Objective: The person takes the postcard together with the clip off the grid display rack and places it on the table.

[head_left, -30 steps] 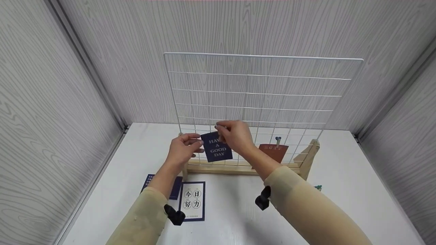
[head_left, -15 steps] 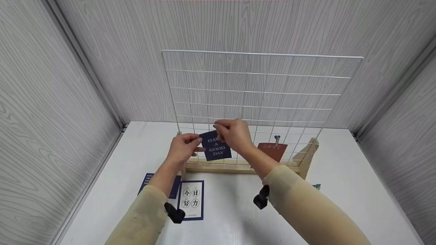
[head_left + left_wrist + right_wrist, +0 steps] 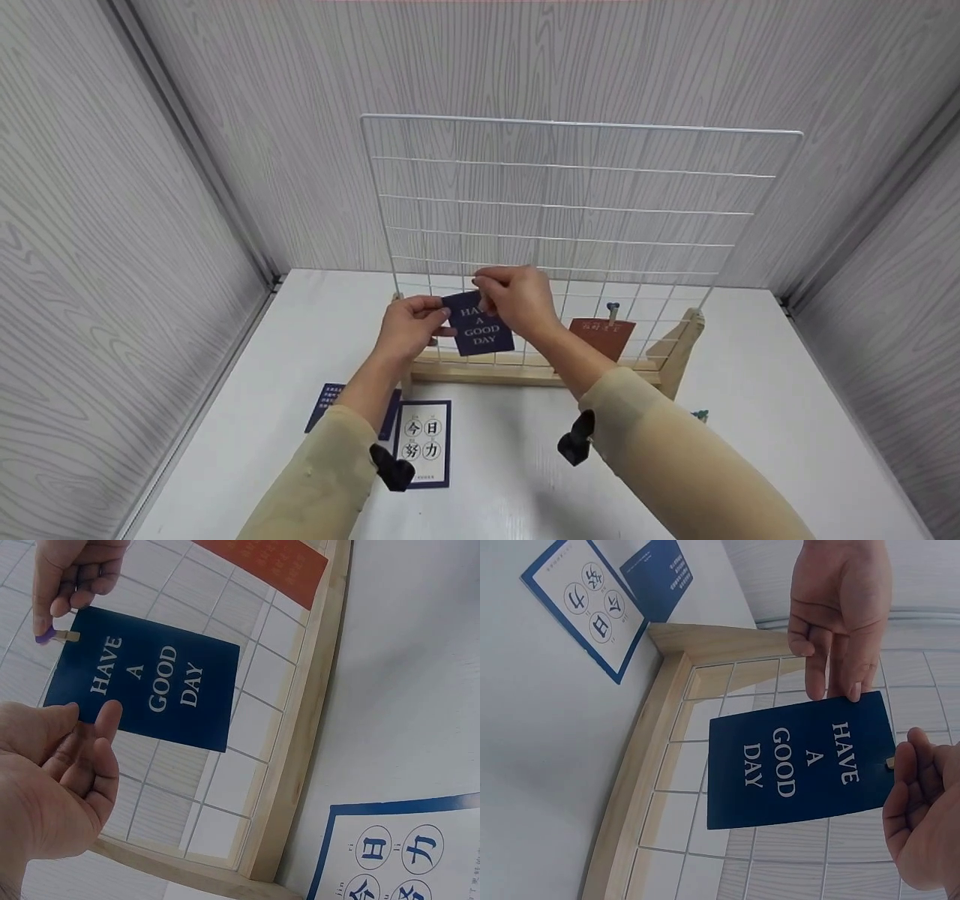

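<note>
A dark blue card (image 3: 484,336) lettered "HAVE A GOOD DAY" is held up at the front of a white wire grid panel (image 3: 581,123). My left hand (image 3: 405,328) pinches its left edge between thumb and fingers. At the card's top edge, my right hand (image 3: 523,298) pinches a small wooden clothespin (image 3: 69,636) with a purple end. In the left wrist view the clothespin overlaps the card's edge; whether it also grips a wire cannot be told. The right hand covers part of the word "HAVE" in the head view.
A wooden stand (image 3: 495,373) bears the grid. To the right hangs a reddish-brown card (image 3: 604,337) on a clothespin (image 3: 613,313) with a blue top. A white card with blue border (image 3: 424,469) and another blue card (image 3: 324,405) lie on the white table (image 3: 765,420).
Both hands and the card stay almost in place. A lower finger of my left hand now reaches slightly farther over the card's left edge.
</note>
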A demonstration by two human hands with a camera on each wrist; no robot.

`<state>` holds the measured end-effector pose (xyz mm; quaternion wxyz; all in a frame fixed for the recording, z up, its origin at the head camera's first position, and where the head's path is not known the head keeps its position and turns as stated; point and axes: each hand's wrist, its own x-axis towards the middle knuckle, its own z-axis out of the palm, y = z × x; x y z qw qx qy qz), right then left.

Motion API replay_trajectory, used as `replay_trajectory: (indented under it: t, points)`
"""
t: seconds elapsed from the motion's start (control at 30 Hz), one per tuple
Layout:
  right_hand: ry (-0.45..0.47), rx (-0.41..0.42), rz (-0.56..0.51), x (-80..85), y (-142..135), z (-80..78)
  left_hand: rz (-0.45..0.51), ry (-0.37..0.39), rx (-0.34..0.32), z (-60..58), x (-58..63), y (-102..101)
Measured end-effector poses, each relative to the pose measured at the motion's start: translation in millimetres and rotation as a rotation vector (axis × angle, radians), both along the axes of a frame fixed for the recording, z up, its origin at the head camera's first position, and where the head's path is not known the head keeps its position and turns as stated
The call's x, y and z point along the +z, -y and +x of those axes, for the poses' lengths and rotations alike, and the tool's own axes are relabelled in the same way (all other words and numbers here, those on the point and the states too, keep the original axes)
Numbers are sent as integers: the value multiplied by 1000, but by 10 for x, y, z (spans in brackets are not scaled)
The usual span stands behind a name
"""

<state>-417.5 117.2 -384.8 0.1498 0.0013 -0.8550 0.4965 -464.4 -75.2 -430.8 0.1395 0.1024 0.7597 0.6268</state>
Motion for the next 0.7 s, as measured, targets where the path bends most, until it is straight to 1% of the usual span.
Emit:
replay_trajectory:
  t: [0.2,0.57,0.7]
  points:
    - [-3,-6,-3,-8,-7,-8,-9,0,10,-6,-2,-20]
    - [-23,-9,42,3,-14,-19,-13,-10,1,-32,-9,-16]
    - [-45,0,69,-4,-24,-24,-2,-7,2,-26,-7,-21]
